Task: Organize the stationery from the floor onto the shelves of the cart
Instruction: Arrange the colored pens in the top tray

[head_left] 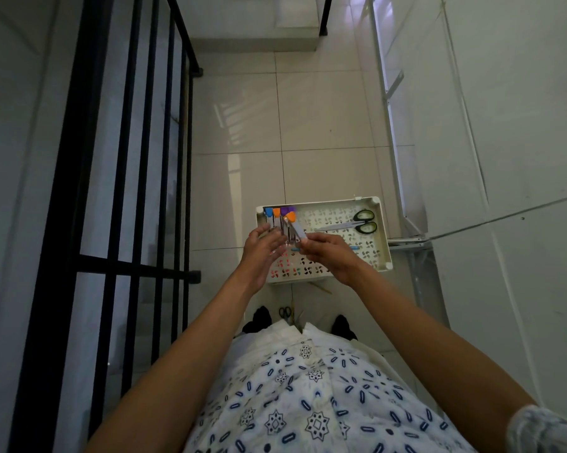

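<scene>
Pale floor tiles (242,132) run under the white cart (381,237), my landmark. From my remote seat I see my right hand (327,253) above its top shelf, pinching a white tube-like item (297,233) with an orange cap. My left hand (265,248) hovers just beside it, fingers loosely spread and holding nothing. Toward the cart's far left corner sit capped items (277,213) in blue, orange and purple; green-handled scissors (357,222) lie at its far right. Black scissors (284,311) rest on the floor on the cart's near side.

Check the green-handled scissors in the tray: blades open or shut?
Shut. The green-handled scissors lie flat in the cart tray, blades together as one strip, both handle loops side by side.
</scene>
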Demonstrator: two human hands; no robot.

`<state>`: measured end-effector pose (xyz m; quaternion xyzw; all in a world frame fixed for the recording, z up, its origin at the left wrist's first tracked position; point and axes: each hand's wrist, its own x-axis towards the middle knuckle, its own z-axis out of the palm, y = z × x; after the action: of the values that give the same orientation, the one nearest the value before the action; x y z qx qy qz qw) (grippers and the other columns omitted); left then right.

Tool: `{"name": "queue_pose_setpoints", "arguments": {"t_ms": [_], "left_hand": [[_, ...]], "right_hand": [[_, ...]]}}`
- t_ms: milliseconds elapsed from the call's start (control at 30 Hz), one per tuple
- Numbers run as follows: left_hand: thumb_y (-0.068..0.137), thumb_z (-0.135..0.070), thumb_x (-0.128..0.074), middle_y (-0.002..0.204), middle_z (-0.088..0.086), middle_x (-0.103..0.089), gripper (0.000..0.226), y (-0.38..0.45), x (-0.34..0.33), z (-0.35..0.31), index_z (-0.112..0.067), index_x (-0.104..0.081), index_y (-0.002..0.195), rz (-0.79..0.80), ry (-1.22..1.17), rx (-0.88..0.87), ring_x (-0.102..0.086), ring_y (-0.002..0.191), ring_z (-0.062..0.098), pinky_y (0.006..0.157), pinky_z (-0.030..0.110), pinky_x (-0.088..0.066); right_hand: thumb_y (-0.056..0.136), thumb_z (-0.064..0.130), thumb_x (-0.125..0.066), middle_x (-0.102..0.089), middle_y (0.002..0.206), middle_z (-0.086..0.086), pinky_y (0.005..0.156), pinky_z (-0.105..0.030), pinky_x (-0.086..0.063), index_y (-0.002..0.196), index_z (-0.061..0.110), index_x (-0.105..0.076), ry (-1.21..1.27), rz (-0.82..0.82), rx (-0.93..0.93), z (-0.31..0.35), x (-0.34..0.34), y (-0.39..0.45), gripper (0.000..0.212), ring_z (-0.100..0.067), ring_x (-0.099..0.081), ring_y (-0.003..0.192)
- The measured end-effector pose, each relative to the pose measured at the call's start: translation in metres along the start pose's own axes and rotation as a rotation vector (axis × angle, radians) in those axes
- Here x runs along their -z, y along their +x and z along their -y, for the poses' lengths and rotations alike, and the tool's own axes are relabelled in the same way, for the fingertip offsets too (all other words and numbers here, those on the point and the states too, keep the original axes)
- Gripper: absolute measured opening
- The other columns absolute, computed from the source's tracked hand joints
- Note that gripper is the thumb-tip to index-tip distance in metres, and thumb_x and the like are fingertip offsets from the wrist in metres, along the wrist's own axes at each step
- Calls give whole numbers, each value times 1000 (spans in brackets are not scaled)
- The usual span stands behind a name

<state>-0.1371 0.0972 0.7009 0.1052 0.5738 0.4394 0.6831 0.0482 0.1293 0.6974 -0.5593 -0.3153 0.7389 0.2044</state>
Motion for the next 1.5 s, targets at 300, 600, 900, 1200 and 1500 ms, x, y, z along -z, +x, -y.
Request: {"name": "queue_pose_setpoints", "arguments": {"t_ms": [300,600,900,1200,1500], "left_hand": [[99,-12,-58,118,10,-71,20,3,7,20,-12,-64,118,-79,183,68,-69,107,22,83,32,-57],[98,-13,-59,115,10,-67,21,2,11,28,-13,-60,119,-138,266,73,-68,102,20,78,27,-59],[98,-13,-57,124,7,-61,29,4,7,27,-14,-58,127,-117,343,69,-62,111,21,91,32,-57],[99,-17,-60,120,4,-62,31,3,4,33,-14,-56,129,-45,329,96,-64,107,18,91,36,-58],[99,-14,-59,120,7,-63,24,2,6,34,-13,-61,123,-73,333,86,-63,112,21,90,34,-59]], "right_hand": [[90,6,-69,-69,100,-12,73,-21,-59,118,-4,-64,261,-223,-85,-5,8,8,29,-16,-67,84],[88,6,-73,-68,111,-25,90,-36,-57,116,-12,-64,39,-332,-2,-1,-8,19,35,-28,-69,92],[87,17,-75,-74,101,-18,93,-46,-56,109,-2,-71,-376,-412,40,8,-29,30,29,-28,-71,95],[88,26,-71,-73,111,-12,92,-42,-54,120,8,-68,-686,-444,120,10,-33,23,37,-25,-67,103],[88,29,-73,-72,110,-11,95,-41,-52,117,5,-70,-614,-449,128,5,-26,17,37,-23,-66,106]]}}
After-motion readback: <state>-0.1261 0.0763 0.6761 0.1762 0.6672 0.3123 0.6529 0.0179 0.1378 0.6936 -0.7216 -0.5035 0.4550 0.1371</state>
